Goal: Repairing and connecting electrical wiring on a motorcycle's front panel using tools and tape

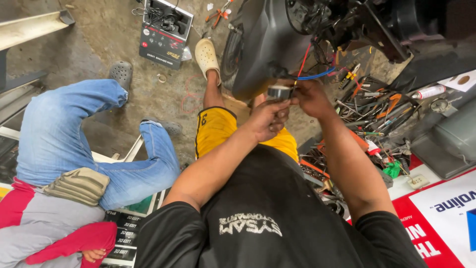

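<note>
Gripping small metal cylinder (279,92) w/ left hand (270,119) fingers from below, right hand (310,97) fingers pinching its top beside blue wire (317,75), held up near black scooter body (270,44) so leads reach.

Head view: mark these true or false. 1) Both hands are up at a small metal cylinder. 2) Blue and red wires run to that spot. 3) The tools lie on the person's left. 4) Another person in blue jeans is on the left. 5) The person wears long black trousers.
1) True: the left hand and right hand meet at the metal cylinder.
2) True: a blue wire and a red wire lead there.
3) False: the tools lie on the right.
4) True: the other person's jeans fill the left.
5) False: yellow shorts.
</note>
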